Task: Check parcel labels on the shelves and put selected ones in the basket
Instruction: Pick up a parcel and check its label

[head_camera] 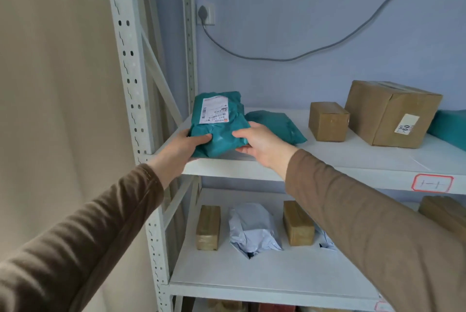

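A teal parcel (pixel 218 126) is held at the front left corner of the upper shelf (pixel 327 160), tilted up so that its white label (pixel 214 109) faces the camera. The left hand (pixel 185 146) grips the parcel's lower left edge, thumb laid across the front; the right hand (pixel 257 142) clasps the lower right edge, thumb on top and fingers curled beneath. Just beyond the right hand a second teal parcel (pixel 280 126) lies flat, and further to that side stand a small box (pixel 327 121) and a large box (pixel 389 112). The label appears upside down (its print is too small to be made out here), so the parcel would best be turned end for end before reading, with the thumbs kept clear of the barcode. The soft wrapping is likely to sag, so support from beneath with both hands is advised. No basket is seen; it is presumably out of view.
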Tool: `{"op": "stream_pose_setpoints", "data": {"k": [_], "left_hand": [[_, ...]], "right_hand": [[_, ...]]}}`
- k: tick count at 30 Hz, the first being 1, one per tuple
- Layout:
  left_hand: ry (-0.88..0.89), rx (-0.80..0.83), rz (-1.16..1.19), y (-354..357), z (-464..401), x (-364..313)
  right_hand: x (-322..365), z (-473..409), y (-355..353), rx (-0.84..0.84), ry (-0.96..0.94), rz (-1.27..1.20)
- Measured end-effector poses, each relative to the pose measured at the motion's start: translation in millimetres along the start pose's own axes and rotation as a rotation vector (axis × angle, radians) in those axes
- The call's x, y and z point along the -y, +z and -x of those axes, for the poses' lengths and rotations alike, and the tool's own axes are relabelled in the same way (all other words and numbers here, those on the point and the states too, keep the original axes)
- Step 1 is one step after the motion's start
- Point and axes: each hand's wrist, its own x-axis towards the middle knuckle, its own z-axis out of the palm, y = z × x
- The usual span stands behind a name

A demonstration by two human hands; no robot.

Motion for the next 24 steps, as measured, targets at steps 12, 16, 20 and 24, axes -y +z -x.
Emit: {"op": "stream_pose_setpoints", "data": {"k": [12, 16, 20, 24], "left_hand": [[-0.086, -0.108, -0.504, -38.6, -93.1, -5.8], [0.058, -0.205, -0.824, -32.6, -93.0, -14.1], [0.371, -0.202, -0.887, 2.0, -89.4, -37.2], [0.261, 0.068, -0.504, 68.8, -91.3, -45.5]], "right_hand": [[-29.3, -87.7, 37.4, -0.051, 0.026, 0.149], [-18.8, -66.4, 19.7, -0.081, -0.144, 0.462], [7.2, -45.3, -20.2, -0.193, -0.403, 0.718], [22.0, -64.5, -81.7, -0.389, -0.292, 0.756]]}}
